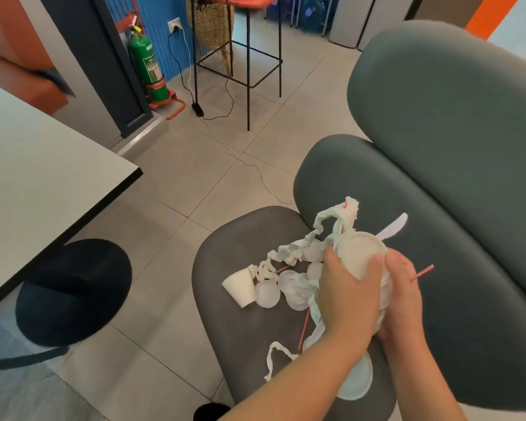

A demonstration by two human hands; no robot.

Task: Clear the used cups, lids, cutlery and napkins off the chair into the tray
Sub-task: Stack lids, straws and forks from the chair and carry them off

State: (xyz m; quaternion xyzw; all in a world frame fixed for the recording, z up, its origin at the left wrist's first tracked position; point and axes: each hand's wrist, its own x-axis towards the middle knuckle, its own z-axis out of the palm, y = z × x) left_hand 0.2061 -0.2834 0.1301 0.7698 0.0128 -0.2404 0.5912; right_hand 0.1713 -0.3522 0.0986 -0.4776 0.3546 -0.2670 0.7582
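We have the lidded cup [360,259] up off the seat, its white lid facing us, clamped between both hands above the right half of the grey chair [225,323]. The left hand [348,296] wraps its near-left side, fingers curled and thumb pressed on the lid; the right hand [403,294] closes round the right side, with a red striped straw [421,273] poking out rightward past its fingers. A white plastic fork [393,227] juts up to the far right behind the lid, and a twisted napkin rope [322,230] trails from the bundle down to the seat. Left of the hands lie a tipped paper cup [241,286], its long axis running far-left to near-right, and several loose lids [267,294]. The left hand is nearer to them. No tray is in view, so we judge the bundle must travel out of frame.
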